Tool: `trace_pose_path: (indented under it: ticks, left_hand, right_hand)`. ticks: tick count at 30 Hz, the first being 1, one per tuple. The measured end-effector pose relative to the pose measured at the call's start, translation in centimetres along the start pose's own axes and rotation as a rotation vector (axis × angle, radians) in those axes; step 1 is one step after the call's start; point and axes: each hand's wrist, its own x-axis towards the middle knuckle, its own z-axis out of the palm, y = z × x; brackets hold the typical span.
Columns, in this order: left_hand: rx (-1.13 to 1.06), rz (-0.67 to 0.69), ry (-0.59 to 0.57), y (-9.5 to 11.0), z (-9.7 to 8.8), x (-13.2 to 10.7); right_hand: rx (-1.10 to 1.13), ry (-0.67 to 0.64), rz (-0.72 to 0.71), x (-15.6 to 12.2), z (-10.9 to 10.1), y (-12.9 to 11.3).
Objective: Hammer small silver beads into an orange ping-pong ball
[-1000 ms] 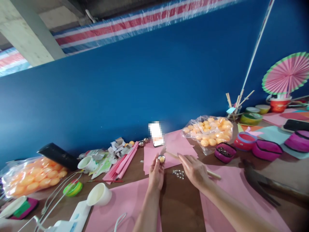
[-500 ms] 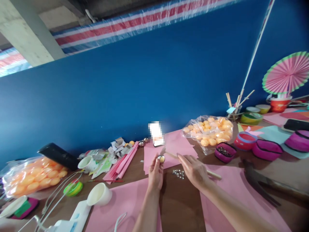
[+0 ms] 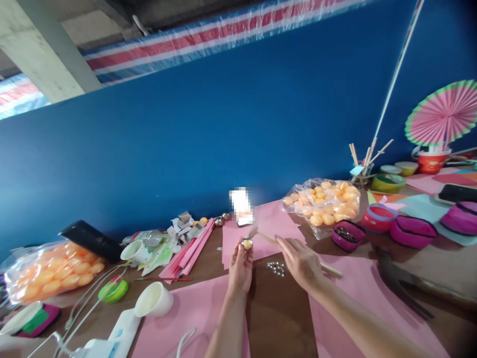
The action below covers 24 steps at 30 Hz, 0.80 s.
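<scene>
My left hand (image 3: 241, 266) is closed round a small ball (image 3: 247, 243), with silvery shiny pieces around a bare yellowish patch that faces up. My right hand (image 3: 301, 261) is wrapped round a wooden-handled tool (image 3: 267, 238). Its narrow grey tip lies just above and right of the ball, seemingly apart from it; the exact kind of tool is too small to tell. Between the two hands, several small silver studs (image 3: 276, 269) lie on the brown table. Beyond the left hand, two silvery balls (image 3: 218, 221) rest near the wall.
A lit phone (image 3: 242, 206) stands in front, partly blurred. Bags of orange balls (image 3: 323, 198) lie right and left. A hammer (image 3: 404, 286) rests at right, beside pink paper (image 3: 350, 293) and a purple pouch (image 3: 348, 234). A white cup (image 3: 153, 299) and power strip (image 3: 124, 330) sit left.
The ball has turned in my left hand, so its yellowish patch faces more toward me. The tool's tip has moved slightly up and right, away from the ball.
</scene>
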Motion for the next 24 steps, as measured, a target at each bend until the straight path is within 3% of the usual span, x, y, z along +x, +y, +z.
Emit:
trace_pose_path:
  ticks: [24]
  left_hand:
    - [-0.085, -0.083, 0.021, -0.01, -0.22, 0.47]
  right_hand:
    - [-0.009, -0.032, -0.042, -0.12, 0.02, -0.32]
